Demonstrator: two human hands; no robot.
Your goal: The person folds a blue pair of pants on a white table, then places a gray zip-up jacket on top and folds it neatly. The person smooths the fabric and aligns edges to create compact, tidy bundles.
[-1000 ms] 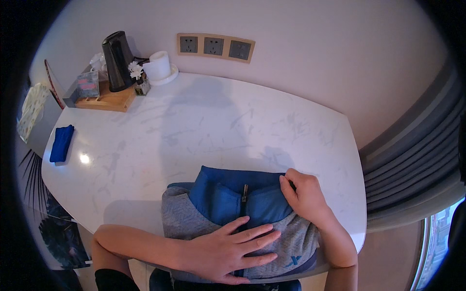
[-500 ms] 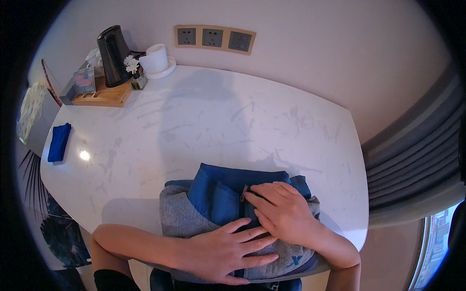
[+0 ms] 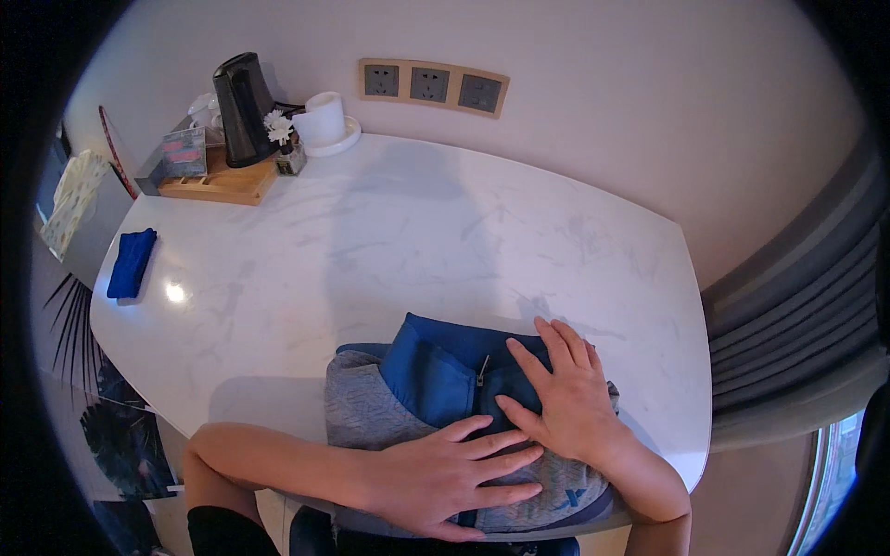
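Note:
A folded grey and blue zip jacket (image 3: 357, 403) lies at the near edge of the white table, its blue collar (image 3: 428, 366) facing away from me. The zipper pull (image 3: 483, 369) shows at the collar's middle. My left hand (image 3: 445, 477) rests flat across the lower front with its fingers spread, covering part of the zip line. On the right side of the collar lies my right hand (image 3: 565, 394), fingers stretched out and apart, its tips near the far edge of the fold. Neither hand grips the cloth.
A folded dark blue cloth (image 3: 133, 264) lies at the table's left edge. At the back left are a black kettle (image 3: 243, 111), a wooden tray (image 3: 222, 183), a small flower vase (image 3: 289, 159) and a white roll (image 3: 323, 119) on a saucer. A grey curtain (image 3: 807, 315) hangs to the right.
My right hand has left the zipper pull and spread out on the collar's right side, uncovering the pull. My left hand stays flat on the jacket. The whole view has shifted slightly.

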